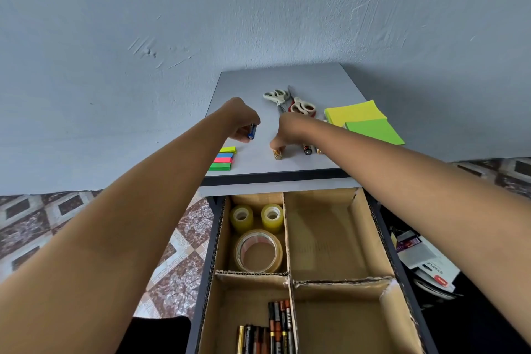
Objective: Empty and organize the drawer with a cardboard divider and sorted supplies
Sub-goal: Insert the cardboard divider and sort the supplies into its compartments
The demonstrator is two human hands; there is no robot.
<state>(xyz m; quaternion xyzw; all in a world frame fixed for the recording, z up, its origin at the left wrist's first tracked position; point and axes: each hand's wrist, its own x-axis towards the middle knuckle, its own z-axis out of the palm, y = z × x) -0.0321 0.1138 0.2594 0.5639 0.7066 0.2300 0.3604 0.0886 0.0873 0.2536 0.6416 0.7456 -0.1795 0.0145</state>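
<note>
Both hands are curled on batteries: the right hand (283, 132) pinches a gold battery (277, 154) on the bench (330, 80), one end facing the person. The left hand (241, 121) grips a blue battery (252, 132) just left of it. The stored batteries (270, 330) lie lengthwise in the drawer (386, 238), well nearer than it, probably an easier reach for the left hand.

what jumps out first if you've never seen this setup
Beyond the open drawer, over the grey tabletop, the left hand grips a blue battery while the right hand pinches a gold battery lying there. Below, the cardboard divider holds tape rolls in its far-left compartment and batteries in the near-left one.
</note>
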